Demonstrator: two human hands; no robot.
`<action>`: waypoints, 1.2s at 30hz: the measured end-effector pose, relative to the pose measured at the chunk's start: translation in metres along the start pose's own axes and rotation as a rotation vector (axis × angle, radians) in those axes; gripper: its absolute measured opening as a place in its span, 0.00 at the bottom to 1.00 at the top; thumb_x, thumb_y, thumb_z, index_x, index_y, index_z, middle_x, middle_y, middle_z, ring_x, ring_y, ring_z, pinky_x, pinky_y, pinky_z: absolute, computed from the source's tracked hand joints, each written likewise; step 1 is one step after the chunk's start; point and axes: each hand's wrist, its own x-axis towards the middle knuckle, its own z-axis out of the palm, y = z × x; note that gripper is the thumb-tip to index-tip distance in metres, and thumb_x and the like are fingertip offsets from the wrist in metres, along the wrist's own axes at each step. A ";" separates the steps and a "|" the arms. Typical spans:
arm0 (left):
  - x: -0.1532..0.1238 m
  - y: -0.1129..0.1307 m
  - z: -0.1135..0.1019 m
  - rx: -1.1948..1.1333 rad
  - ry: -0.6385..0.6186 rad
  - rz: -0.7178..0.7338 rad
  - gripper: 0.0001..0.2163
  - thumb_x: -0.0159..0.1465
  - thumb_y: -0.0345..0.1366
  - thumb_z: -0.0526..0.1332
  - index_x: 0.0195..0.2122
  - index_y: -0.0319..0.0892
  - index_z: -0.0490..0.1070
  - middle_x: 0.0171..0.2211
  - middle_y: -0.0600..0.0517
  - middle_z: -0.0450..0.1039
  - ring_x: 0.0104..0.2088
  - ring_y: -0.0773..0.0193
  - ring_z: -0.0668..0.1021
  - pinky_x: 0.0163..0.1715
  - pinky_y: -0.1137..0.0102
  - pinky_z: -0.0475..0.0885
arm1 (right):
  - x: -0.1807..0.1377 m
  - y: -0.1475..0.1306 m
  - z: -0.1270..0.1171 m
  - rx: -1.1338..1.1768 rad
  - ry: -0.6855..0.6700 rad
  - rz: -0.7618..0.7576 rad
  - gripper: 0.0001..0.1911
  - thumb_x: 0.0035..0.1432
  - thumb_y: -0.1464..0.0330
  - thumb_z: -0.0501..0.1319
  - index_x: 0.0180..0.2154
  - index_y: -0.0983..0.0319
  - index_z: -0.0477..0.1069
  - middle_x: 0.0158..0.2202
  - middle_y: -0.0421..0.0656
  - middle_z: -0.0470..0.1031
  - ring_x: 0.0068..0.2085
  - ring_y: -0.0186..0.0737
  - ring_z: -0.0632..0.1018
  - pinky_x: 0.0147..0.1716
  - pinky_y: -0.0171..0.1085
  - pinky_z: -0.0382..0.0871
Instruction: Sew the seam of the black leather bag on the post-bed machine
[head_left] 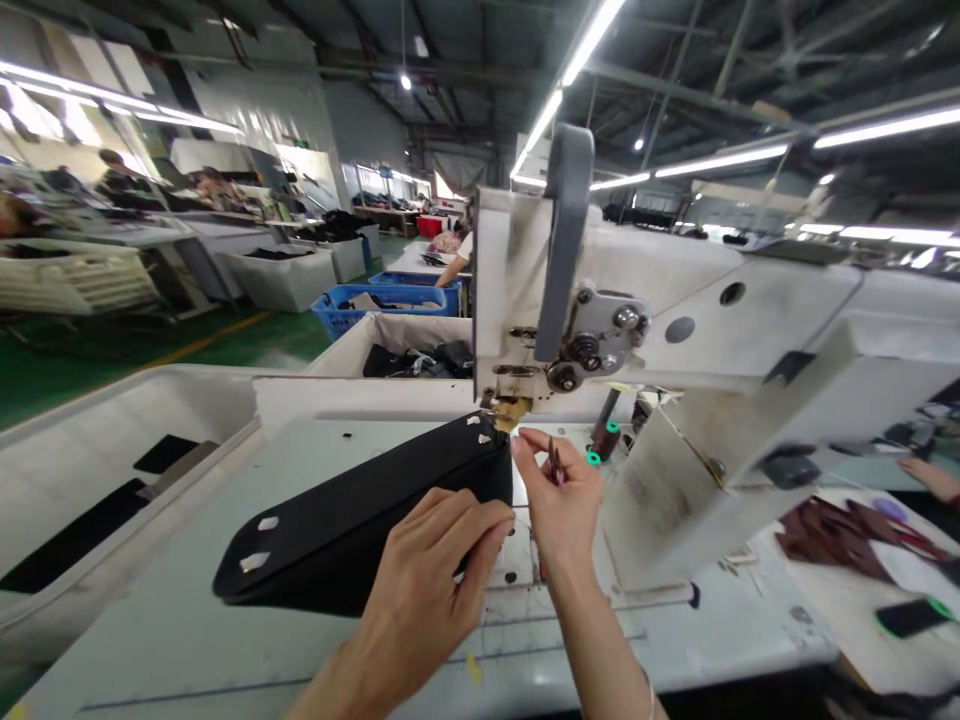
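A long black piece of fabric or leather (352,490), round at its near-left end and with small white tabs on top, lies across the bed of a sewing machine (517,290). Its far end sits at the machine's needle area. My left hand (435,565) has thumb and fingers pinched on the near edge of that piece. Close to the needle, my right hand (562,495) brings thumb and forefinger together. Tucked in its curled fingers is a small dark pointed tool with a pinkish part, seemingly thread snips (556,465). Whatever is between the right fingertips is too small to see.
A white bin (180,385) with dark pieces stands left of the pale table (172,610). Behind the machine are another bin (352,345) and a blue basket (337,312). Thread spools (606,440) stand right of my hand. Other people's arms show behind and at far right.
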 end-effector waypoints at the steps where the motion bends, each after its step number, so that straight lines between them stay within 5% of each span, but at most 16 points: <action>1: 0.000 -0.001 0.001 -0.008 0.012 0.001 0.06 0.67 0.27 0.58 0.41 0.44 0.71 0.29 0.54 0.71 0.30 0.67 0.71 0.37 0.69 0.68 | 0.001 -0.002 0.007 -0.006 0.011 -0.014 0.11 0.56 0.63 0.66 0.36 0.64 0.81 0.29 0.40 0.77 0.23 0.30 0.62 0.23 0.32 0.59; 10: 0.000 -0.016 0.000 -0.096 0.077 0.027 0.06 0.67 0.27 0.56 0.40 0.43 0.70 0.29 0.54 0.70 0.30 0.67 0.70 0.36 0.69 0.66 | 0.002 0.007 0.034 -0.029 0.204 0.065 0.12 0.51 0.63 0.68 0.32 0.67 0.79 0.27 0.41 0.77 0.23 0.32 0.67 0.23 0.32 0.61; 24: -0.003 -0.030 0.005 -0.200 0.103 -0.025 0.06 0.69 0.30 0.55 0.42 0.44 0.70 0.27 0.56 0.68 0.28 0.67 0.69 0.36 0.68 0.66 | 0.000 0.009 0.042 0.062 0.267 0.123 0.12 0.50 0.64 0.67 0.32 0.67 0.78 0.30 0.45 0.79 0.31 0.38 0.75 0.28 0.33 0.66; 33: -0.002 -0.027 0.005 -0.222 0.099 -0.022 0.06 0.69 0.28 0.56 0.42 0.44 0.69 0.28 0.55 0.69 0.29 0.67 0.70 0.36 0.67 0.65 | 0.003 0.006 0.038 0.188 0.235 0.288 0.11 0.45 0.65 0.70 0.25 0.64 0.71 0.20 0.35 0.66 0.23 0.31 0.64 0.23 0.32 0.61; 36: -0.001 -0.027 0.003 -0.222 0.101 -0.017 0.06 0.69 0.28 0.55 0.42 0.44 0.69 0.28 0.56 0.68 0.28 0.67 0.69 0.36 0.67 0.65 | 0.001 0.007 0.036 0.290 0.224 0.340 0.13 0.44 0.64 0.72 0.28 0.65 0.72 0.23 0.37 0.69 0.23 0.30 0.66 0.24 0.32 0.64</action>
